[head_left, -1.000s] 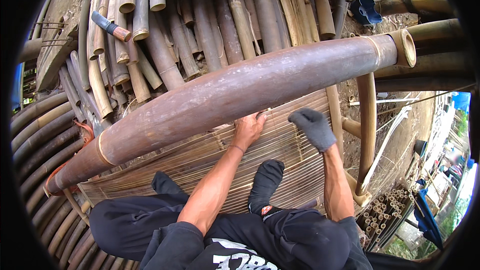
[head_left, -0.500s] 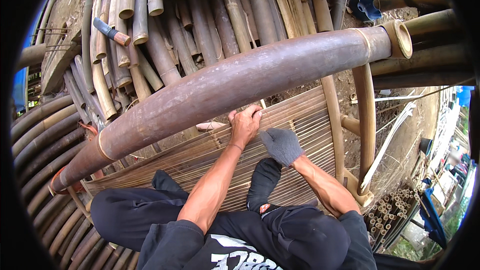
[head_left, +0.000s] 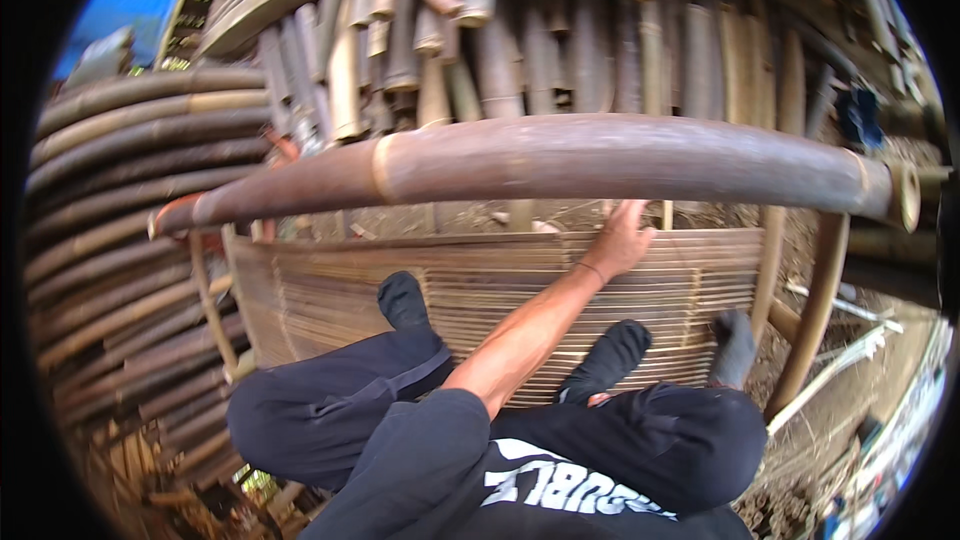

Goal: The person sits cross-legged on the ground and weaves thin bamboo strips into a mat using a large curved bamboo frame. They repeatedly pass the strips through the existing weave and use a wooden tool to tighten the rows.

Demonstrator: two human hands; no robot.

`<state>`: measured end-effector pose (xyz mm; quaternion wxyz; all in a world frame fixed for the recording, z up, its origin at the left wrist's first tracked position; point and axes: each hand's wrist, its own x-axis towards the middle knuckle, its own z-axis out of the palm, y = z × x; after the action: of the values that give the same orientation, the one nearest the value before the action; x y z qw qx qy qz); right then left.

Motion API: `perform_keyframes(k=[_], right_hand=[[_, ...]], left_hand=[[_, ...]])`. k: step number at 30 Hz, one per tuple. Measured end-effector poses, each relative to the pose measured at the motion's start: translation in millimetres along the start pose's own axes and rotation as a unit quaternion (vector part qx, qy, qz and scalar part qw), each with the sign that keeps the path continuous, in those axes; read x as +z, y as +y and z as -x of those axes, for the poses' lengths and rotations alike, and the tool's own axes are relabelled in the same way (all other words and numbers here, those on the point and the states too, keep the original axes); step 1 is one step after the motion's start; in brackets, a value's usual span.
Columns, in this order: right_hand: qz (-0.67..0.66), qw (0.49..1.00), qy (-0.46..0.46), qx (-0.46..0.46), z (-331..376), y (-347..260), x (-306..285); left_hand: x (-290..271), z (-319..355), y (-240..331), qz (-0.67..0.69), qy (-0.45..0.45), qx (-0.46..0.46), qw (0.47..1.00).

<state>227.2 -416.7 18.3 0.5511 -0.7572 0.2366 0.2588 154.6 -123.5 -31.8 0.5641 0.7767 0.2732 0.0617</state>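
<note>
Head view: spanning mid-left to mid-right of the frame, the slatted bamboo panel [head_left: 500, 265] looks light and springy, its thin strips probably prone to splitting; several gathered along an edge should hold best. Right of centre, the left hand [head_left: 624, 240] meets its upper edge, fingers partly extended, grip unclear. Farther right, the gloved right hand [head_left: 733, 342] overlaps the panel's right end, blurred; I cannot tell whether it is closed.

The thick bamboo pole [head_left: 620, 155] is purplish brown with tan rings [head_left: 381, 168]. Below the pole, the slatted platform [head_left: 490, 265] shows parallel brown-and-tan stripes, the glove [head_left: 732, 348] is a plain grey, and the shirt [head_left: 420, 465] is black with white print [head_left: 575, 492].
</note>
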Motion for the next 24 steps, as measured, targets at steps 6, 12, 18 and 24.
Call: perform_keyframes(k=[6,12,18,24], right_hand=[[0.357,0.928,0.100,0.037,58,86,-94],[0.662,0.741,-0.014,0.116,99,106,-120],[0.671,0.740,-0.044,-0.028,144,41,-14],[0.449,0.804,-0.257,-0.291,157,-31,181]], left_hand=[[-140,61,-13,-0.371,-0.138,0.233,0.888],[-297,128,-65,-0.501,-0.265,0.320,0.759],[-294,121,-95,-0.476,-0.260,0.400,0.739],[-301,98,-84,-0.370,-0.366,0.370,0.769]])
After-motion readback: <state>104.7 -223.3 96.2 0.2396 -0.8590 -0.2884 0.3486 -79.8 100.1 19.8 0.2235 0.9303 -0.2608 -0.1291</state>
